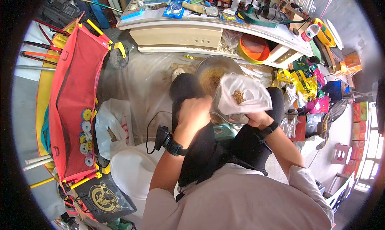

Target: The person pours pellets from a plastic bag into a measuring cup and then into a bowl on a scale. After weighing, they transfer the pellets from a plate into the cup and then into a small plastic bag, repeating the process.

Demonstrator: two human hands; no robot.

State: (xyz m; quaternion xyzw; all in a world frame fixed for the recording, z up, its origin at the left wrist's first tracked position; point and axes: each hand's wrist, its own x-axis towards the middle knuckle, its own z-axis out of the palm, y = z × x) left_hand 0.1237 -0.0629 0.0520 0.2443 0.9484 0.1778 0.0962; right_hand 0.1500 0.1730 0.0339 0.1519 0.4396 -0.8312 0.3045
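Note:
A white translucent plastic bag (pixel 254 96) with brown pellets (pixel 238 96) inside hangs open between my knees. My right hand (pixel 258 119) is closed on the bag's lower right side. My left hand (pixel 195 110) is closed in a fist shape left of the bag, near my left knee; what it holds, if anything, is hidden. Beyond the bag stands a round metal bowl (pixel 199 65) with tan grainy material (pixel 212 78) in it. A second metal rim shows beneath the bag, partly covered by it.
A cluttered white cabinet (pixel 176 37) runs across the front, with an orange bowl (pixel 254 49) in its opening. A red mesh bag (pixel 76 101) and a white round lid (pixel 132 169) are at left. Colourful packets (pixel 298 83) lie at right.

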